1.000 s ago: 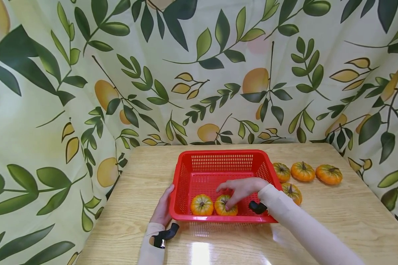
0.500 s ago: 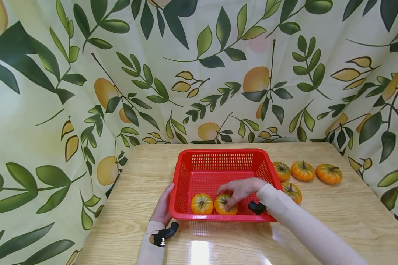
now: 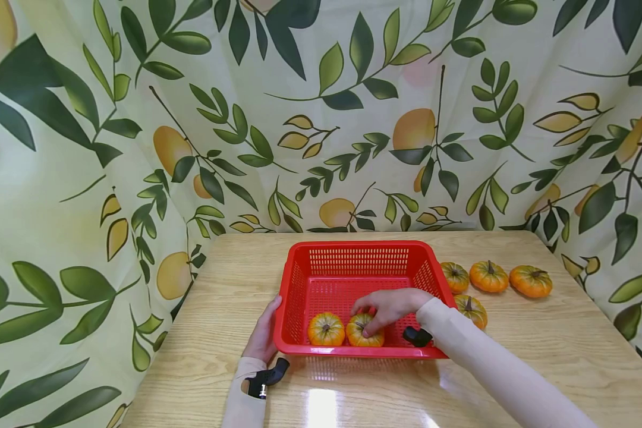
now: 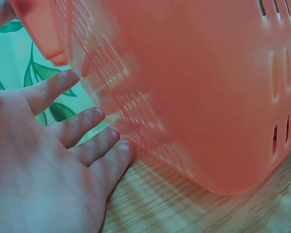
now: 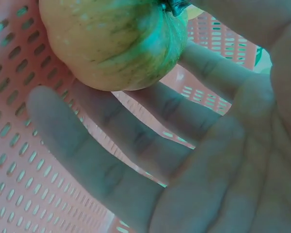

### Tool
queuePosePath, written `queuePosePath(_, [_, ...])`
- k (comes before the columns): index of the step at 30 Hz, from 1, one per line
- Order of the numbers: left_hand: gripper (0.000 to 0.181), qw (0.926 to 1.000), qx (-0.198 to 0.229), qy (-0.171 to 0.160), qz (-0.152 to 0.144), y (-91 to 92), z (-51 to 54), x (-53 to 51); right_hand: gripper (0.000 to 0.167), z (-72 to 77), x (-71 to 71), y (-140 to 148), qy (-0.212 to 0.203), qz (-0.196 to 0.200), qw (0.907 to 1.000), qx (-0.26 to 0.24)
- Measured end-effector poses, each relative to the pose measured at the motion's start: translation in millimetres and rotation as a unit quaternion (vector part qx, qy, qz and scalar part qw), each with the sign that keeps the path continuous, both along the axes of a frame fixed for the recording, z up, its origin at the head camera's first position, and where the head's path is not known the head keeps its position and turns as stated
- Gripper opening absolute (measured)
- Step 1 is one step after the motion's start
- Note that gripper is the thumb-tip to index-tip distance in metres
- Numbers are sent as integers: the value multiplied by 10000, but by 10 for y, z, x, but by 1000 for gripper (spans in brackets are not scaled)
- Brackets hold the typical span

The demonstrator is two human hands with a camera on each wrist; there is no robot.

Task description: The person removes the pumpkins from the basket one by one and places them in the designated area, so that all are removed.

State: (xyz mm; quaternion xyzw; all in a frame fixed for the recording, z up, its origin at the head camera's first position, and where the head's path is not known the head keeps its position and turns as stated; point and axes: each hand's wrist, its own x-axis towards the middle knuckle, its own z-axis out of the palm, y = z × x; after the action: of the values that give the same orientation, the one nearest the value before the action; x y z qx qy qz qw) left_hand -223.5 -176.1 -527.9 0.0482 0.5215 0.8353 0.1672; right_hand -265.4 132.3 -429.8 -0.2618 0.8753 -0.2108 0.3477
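Note:
Inside a red plastic basket (image 3: 364, 352) stand two small orange pumpkins near the front wall. My right hand (image 3: 387, 309) reaches in over the right side and grips the right-hand pumpkin (image 3: 357, 334), thumb on top near the stem. In the right wrist view, fingers bend under and behind this pumpkin (image 5: 111, 43). The other pumpkin (image 3: 326, 330) sits just left of it. Against the basket's left side rests my left hand (image 3: 262, 336). The left wrist view has that hand's fingers (image 4: 104, 141) nearly straight, tips touching the slotted wall (image 4: 136, 107).
Several more pumpkins lie on the wooden table (image 3: 214, 285) right of the basket: one pumpkin (image 3: 471, 312) by its right wall, another pumpkin (image 3: 488, 276) behind, and the outermost pumpkin (image 3: 531, 281). A leaf-patterned curtain (image 3: 299, 119) hangs around the back and sides.
My right fingers have drawn in slightly around the pumpkin. The basket, pumpkins and left hand keep their places.

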Motion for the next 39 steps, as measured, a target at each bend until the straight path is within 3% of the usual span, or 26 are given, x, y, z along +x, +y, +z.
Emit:
queuePosePath(15, [60,9994,10,-248,241,17,-26,-11,39,28,-18,112,310,-213,9983,-452])
queuePosePath(39, [64,9992,-258,-185,253,13,-1,-7,48,134,-63,390,936,-839,9832,-1321])
